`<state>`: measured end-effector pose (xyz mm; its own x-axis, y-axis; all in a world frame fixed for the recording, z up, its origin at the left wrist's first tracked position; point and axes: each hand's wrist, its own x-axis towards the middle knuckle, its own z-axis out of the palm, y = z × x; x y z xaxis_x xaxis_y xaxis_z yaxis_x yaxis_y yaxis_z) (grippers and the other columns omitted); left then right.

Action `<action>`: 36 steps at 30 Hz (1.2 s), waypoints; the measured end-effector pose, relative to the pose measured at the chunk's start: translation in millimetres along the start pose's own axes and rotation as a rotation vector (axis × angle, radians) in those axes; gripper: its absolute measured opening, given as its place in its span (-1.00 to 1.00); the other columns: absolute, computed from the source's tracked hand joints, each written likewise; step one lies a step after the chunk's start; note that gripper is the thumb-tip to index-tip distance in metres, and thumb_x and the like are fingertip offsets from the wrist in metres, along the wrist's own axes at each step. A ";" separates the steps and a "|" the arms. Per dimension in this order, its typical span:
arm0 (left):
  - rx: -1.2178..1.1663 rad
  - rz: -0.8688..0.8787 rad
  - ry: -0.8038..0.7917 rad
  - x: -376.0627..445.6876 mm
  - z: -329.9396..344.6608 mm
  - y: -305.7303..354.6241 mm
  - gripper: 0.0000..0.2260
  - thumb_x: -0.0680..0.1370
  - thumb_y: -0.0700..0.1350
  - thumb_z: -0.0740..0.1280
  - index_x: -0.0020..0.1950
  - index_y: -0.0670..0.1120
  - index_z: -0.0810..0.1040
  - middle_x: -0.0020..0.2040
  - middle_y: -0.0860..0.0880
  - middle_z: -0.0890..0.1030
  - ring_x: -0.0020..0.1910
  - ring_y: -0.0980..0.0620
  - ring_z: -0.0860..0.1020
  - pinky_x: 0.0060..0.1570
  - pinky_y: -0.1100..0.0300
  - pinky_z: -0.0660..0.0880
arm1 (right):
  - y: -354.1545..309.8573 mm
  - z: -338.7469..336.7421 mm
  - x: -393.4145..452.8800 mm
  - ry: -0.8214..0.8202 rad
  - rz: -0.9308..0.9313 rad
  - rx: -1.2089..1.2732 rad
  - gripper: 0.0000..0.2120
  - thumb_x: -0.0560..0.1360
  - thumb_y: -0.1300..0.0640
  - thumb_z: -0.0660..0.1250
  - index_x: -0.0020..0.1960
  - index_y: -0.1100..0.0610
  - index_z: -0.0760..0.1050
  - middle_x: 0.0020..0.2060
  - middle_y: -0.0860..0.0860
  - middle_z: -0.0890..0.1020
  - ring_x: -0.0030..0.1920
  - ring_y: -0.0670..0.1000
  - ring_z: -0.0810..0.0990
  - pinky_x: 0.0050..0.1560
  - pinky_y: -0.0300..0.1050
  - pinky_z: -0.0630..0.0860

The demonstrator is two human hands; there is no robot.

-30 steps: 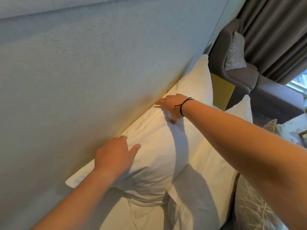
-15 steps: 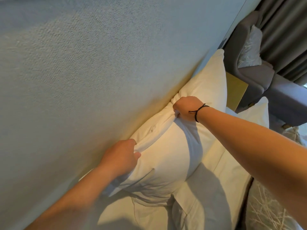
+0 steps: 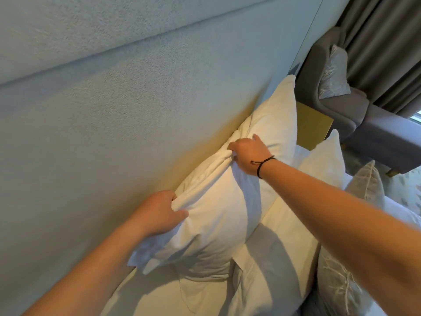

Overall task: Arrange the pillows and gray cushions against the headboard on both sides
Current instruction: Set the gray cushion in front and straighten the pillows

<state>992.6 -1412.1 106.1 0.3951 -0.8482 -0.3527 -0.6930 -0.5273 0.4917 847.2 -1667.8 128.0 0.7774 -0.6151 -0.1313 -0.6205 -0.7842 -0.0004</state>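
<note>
A white pillow (image 3: 230,201) leans against the pale textured headboard (image 3: 114,133). My left hand (image 3: 157,213) grips the pillow's top edge near its left end, fabric bunched in the fingers. My right hand (image 3: 248,153), with a black wrist cord, grips the same top edge further right. A second white pillow (image 3: 296,224) stands in front of the first. A gray patterned cushion (image 3: 341,270) leans against that second pillow, partly hidden by my right forearm.
A yellow bedside surface (image 3: 314,126) sits past the pillows. Behind it stands a gray armchair (image 3: 330,110) with another patterned cushion (image 3: 335,74), and gray curtains (image 3: 382,46) hang at the far right. White bedding (image 3: 136,293) lies below the pillows.
Both hands went from lying flat on the pillow to gripping its top edge. The pillow now bunches under the fingers and stands higher against the headboard.
</note>
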 end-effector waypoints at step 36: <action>-0.278 0.072 0.094 190.8 -12.6 158.9 -0.81 0.50 -0.04 0.38 0.06 -0.08 0.57 -0.04 -0.06 0.58 -0.02 -0.06 0.55 -0.06 0.14 0.41 | 46.4 81.3 -82.0 0.209 0.606 1.166 -0.28 0.53 -0.22 0.27 0.56 -0.13 0.02 0.57 -0.11 0.09 0.54 -0.09 0.06 0.50 -0.03 0.13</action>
<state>965.5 -1658.3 127.0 0.4143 -0.8778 -0.2404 -0.5345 -0.4485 0.7164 746.3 -1647.1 58.2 0.2848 -0.9231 -0.2584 -0.5144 0.0803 -0.8538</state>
